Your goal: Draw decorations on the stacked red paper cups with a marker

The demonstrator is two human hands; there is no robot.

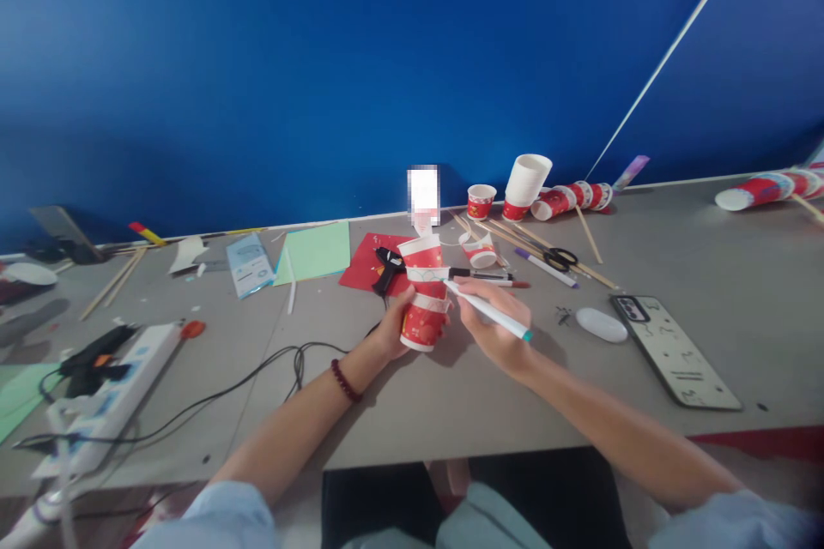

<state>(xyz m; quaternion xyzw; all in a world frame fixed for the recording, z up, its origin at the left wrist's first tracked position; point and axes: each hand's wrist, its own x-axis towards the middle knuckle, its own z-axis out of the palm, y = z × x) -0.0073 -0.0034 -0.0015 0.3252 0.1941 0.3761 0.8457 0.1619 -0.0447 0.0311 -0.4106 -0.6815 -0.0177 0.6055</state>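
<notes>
A tube of red and white paper cups [425,328], joined end to end, is held over the table in front of me. My left hand [390,328] wraps around its lower left side, with some fingers hidden behind it. My right hand [497,333] grips a white marker [489,311] with a teal end. The marker's tip meets the white band in the middle of the cups, where faint greenish lines show. Just behind the cups, a black glue gun [387,268] lies on red paper [360,262].
Behind stand a small cup [481,201] and stacked white cups [528,180]. Scissors [560,258], wooden sticks [583,236] and a purple marker [547,268] lie to the right, beyond a phone [675,352] and white case [601,325]. A power strip [122,386] and black cable [257,373] occupy the left.
</notes>
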